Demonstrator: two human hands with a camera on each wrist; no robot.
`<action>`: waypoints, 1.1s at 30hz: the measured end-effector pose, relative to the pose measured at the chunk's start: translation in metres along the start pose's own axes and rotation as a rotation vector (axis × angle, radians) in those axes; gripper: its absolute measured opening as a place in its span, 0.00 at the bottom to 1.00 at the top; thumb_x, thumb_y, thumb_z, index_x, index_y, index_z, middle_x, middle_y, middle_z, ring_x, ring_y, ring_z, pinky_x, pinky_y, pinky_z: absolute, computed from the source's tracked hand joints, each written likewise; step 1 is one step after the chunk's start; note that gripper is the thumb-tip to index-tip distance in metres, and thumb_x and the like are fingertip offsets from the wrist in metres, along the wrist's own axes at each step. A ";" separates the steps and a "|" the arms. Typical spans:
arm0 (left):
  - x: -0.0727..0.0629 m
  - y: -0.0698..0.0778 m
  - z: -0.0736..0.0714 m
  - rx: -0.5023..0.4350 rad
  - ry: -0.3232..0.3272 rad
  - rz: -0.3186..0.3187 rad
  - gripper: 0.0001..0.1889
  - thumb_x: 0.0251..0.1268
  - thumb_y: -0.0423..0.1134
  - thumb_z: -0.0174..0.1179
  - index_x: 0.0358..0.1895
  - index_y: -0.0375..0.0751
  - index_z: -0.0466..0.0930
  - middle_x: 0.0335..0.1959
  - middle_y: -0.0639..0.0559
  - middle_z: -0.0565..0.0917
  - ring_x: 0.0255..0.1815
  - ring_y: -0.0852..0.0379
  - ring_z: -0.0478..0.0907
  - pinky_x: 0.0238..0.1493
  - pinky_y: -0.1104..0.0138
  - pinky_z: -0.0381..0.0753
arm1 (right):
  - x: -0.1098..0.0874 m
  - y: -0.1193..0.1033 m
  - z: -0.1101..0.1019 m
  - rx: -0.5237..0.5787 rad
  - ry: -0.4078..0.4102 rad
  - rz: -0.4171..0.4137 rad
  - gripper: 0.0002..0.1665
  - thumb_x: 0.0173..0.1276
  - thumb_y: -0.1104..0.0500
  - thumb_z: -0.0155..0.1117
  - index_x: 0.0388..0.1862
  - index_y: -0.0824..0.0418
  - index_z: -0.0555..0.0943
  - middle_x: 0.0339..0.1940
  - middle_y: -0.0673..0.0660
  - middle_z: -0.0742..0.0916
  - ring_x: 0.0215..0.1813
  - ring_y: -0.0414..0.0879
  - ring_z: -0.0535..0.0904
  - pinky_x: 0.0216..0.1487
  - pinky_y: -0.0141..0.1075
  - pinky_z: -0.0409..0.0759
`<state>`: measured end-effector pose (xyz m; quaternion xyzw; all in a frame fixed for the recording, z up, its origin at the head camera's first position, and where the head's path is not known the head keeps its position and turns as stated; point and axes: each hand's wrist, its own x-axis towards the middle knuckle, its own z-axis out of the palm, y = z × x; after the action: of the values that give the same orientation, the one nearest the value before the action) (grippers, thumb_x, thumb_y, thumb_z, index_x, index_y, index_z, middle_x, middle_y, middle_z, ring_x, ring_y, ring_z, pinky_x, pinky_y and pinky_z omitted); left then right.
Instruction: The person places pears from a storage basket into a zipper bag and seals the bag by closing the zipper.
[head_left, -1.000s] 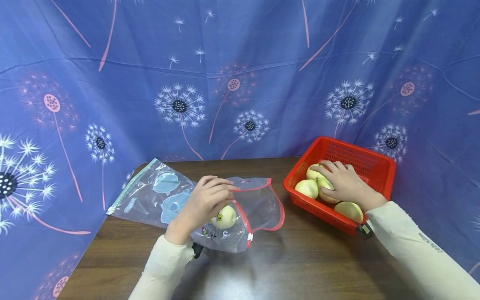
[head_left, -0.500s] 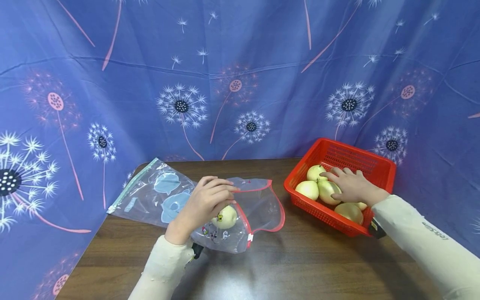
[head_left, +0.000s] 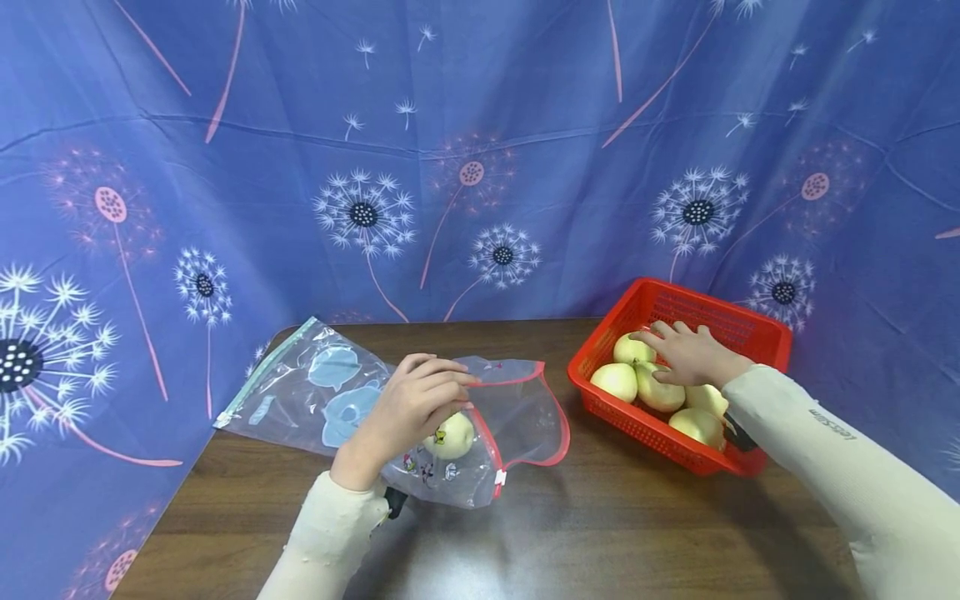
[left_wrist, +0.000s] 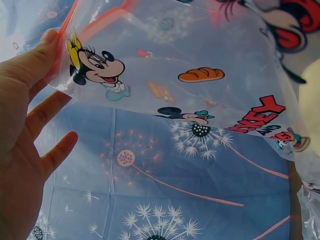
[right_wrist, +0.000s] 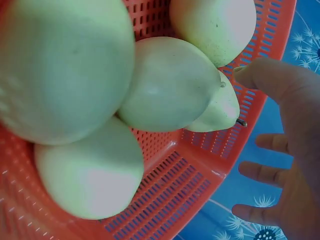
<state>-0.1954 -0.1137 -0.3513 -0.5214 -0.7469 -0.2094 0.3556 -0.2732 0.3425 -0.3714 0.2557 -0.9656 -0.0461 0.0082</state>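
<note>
With thumb and fingertips my left hand (head_left: 412,412) pinches the red-zip edge of a clear zip bag (head_left: 528,412), holding its mouth raised. Cartoon prints cover that bag (left_wrist: 150,60) in the left wrist view. One pale yellow-green pear (head_left: 453,437) lies inside it, partly behind my fingers. My right hand (head_left: 693,357) hovers over a red plastic basket (head_left: 757,325), fingers spread and holding nothing. Several pears (head_left: 615,381) fill the basket's near left part. In the right wrist view, a pear with a dark stem (right_wrist: 215,110) is nearest my thumb.
A second clear bag (head_left: 285,408) with blue prints and a green zip lies flat at the left, partly under the first. The wooden table (head_left: 585,533) ends at a blue dandelion-print cloth (head_left: 555,250) behind and at the sides.
My right hand's fingers have come off the pears, and the hand shifted right, then back left and up over the basket. More pears show now. The left hand and bag have stayed put.
</note>
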 end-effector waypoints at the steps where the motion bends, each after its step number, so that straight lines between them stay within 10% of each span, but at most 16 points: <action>1: 0.000 0.000 0.000 0.000 -0.001 0.000 0.08 0.55 0.34 0.72 0.31 0.45 0.80 0.44 0.54 0.88 0.50 0.54 0.83 0.55 0.51 0.74 | 0.003 0.000 0.000 0.001 0.000 0.004 0.42 0.60 0.55 0.73 0.71 0.57 0.67 0.63 0.70 0.73 0.57 0.71 0.72 0.44 0.71 0.70; 10: -0.001 0.000 0.001 -0.018 0.004 0.005 0.04 0.67 0.39 0.65 0.34 0.45 0.82 0.44 0.54 0.88 0.50 0.53 0.83 0.54 0.52 0.75 | 0.023 0.008 0.015 0.072 -0.014 0.066 0.40 0.61 0.55 0.69 0.72 0.60 0.66 0.64 0.74 0.71 0.59 0.75 0.70 0.45 0.73 0.69; 33: -0.005 0.002 0.001 -0.011 0.010 -0.001 0.06 0.58 0.35 0.71 0.33 0.46 0.82 0.45 0.55 0.88 0.51 0.55 0.82 0.53 0.50 0.75 | 0.047 0.008 0.052 0.147 -0.047 0.274 0.37 0.71 0.47 0.58 0.72 0.64 0.64 0.64 0.78 0.69 0.60 0.79 0.67 0.47 0.77 0.64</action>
<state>-0.1928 -0.1157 -0.3559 -0.5220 -0.7442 -0.2162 0.3563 -0.3195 0.3306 -0.4223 0.1205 -0.9921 0.0203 -0.0268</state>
